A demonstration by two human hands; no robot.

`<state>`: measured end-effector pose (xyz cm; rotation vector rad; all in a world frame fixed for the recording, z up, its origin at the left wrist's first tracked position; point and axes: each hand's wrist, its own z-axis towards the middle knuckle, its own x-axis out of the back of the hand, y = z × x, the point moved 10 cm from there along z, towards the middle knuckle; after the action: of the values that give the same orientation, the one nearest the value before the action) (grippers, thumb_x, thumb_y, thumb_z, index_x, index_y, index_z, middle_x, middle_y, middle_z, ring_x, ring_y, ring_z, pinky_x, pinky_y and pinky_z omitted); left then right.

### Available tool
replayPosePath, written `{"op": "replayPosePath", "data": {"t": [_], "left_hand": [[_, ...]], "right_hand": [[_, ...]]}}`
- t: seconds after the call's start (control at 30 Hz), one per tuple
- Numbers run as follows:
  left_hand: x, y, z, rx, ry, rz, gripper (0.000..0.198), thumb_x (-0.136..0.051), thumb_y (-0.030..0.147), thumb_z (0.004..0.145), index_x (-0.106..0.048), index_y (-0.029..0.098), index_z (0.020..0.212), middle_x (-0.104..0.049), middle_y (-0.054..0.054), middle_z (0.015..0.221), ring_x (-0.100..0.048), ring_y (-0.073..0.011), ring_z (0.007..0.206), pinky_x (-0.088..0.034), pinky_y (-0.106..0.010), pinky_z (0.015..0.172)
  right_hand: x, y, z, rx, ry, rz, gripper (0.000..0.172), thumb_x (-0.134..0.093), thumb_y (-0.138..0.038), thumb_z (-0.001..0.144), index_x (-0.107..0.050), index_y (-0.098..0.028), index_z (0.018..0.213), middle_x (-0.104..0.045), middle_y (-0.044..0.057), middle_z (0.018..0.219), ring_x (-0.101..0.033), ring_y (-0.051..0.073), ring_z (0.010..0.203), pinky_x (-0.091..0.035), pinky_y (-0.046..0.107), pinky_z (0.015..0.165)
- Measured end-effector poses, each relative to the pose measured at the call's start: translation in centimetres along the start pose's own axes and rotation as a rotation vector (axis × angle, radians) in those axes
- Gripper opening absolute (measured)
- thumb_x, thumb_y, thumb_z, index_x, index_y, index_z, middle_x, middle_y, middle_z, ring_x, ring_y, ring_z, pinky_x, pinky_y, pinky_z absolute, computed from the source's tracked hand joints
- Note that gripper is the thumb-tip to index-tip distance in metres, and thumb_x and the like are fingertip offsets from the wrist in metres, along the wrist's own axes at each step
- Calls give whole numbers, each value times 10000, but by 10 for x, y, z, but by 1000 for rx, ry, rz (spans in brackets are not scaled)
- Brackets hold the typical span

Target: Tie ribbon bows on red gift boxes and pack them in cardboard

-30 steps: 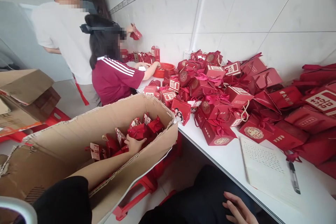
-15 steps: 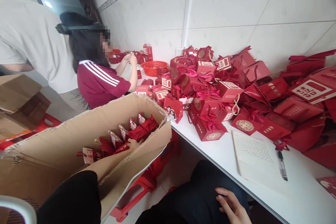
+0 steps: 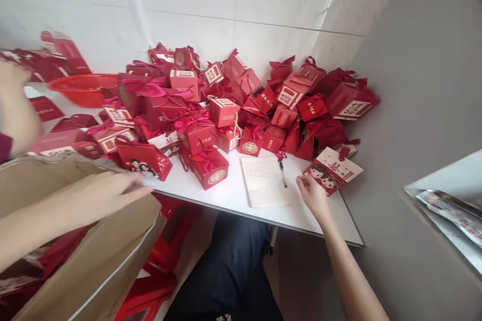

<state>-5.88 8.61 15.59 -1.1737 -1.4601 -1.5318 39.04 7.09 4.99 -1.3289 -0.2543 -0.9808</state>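
Above the near rim of the cardboard box (image 3: 124, 241), my left hand (image 3: 128, 190) has its fingers apart and holds nothing, close to a red gift box with a cartoon couple (image 3: 145, 160). My right hand (image 3: 311, 191) is over the right part of the white table (image 3: 207, 200), its fingers curled; whether anything is in them is too small to tell. It lies between a black pen (image 3: 282, 174) and a red and cream gift box (image 3: 333, 170). A sheet of written paper (image 3: 265, 183) lies left of the pen.
Many red gift boxes (image 3: 196, 135) are heaped along the wall. A red plastic basket (image 3: 83, 91) stands at the back left, near another person's arm (image 3: 18, 105). Red stools (image 3: 150, 286) are below the table. A grey partition (image 3: 399, 110) borders the right side.
The view has swung to the right. My left hand has come up out of the cardboard box, away from the red boxes inside. My right hand has moved from my lap to over the table.
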Motion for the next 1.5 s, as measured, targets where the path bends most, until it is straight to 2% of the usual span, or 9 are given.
{"op": "replayPosePath", "data": {"t": [0.17,0.3,0.47,0.57,0.7,0.83,0.93,1.13,1.5], "left_hand": [[-107,159,56,-625,-381,-23,255,-413,353,847,-616,201,825,-638,21,752,-565,-115,660,-372,-200,596],[-185,217,127,-765,-207,-54,194,-443,110,785,-625,177,792,-645,-22,832,-573,-144,801,-412,-234,733],[-228,216,188,-653,-32,-115,251,-382,95,808,-617,138,885,-605,-81,898,-516,-210,889,-396,-353,840],[-234,213,195,-642,2,-148,232,-411,100,793,-616,153,889,-601,-61,875,-503,-209,868,-402,-344,822],[-235,213,192,-664,54,-131,242,-409,94,796,-611,159,913,-589,-57,878,-499,-208,849,-397,-340,801],[-239,209,194,-610,26,-63,266,-408,85,796,-602,169,958,-564,-65,909,-492,-215,862,-391,-331,775],[-242,207,196,-597,4,-49,251,-426,110,802,-591,178,979,-550,-61,932,-483,-216,875,-384,-324,766],[-243,207,196,-639,40,-73,235,-456,134,784,-578,194,975,-532,-52,917,-468,-217,880,-375,-321,755],[-247,209,197,-619,4,-78,260,-471,102,769,-561,190,997,-517,-56,928,-469,-213,904,-369,-328,769]], "right_hand": [[-45,-11,42,28,-23,-44,235,-542,-334,721,-514,-151,866,-534,37,588,-554,216,633,-365,304,590],[-59,1,53,24,-42,-26,280,-483,-174,693,-518,-136,968,-474,-10,551,-508,186,588,-341,281,570],[-50,30,63,-32,-106,73,284,-375,-189,727,-566,-180,937,-453,-48,484,-455,147,462,-363,258,509],[-45,29,64,-116,-104,474,180,-415,-247,746,-561,-192,835,-537,-20,551,-516,145,518,-405,263,540],[-79,-4,52,-194,-253,962,236,-641,-308,696,-458,-223,819,-630,-11,626,-584,146,588,-440,264,598],[-124,-32,30,-281,-357,1056,328,-456,-539,814,-404,-223,746,-568,-32,461,-493,119,415,-375,224,459],[-136,-38,24,-301,-307,1027,402,-376,-591,822,-449,-207,726,-553,-24,481,-476,114,435,-352,215,434],[-136,-26,26,-310,-198,744,349,-648,-365,714,-349,-214,618,-450,-91,375,-331,63,326,-258,194,363],[-132,-29,24,-176,-156,561,345,-525,-237,747,-257,-223,529,-338,-103,363,-278,52,310,-231,202,347]]}}
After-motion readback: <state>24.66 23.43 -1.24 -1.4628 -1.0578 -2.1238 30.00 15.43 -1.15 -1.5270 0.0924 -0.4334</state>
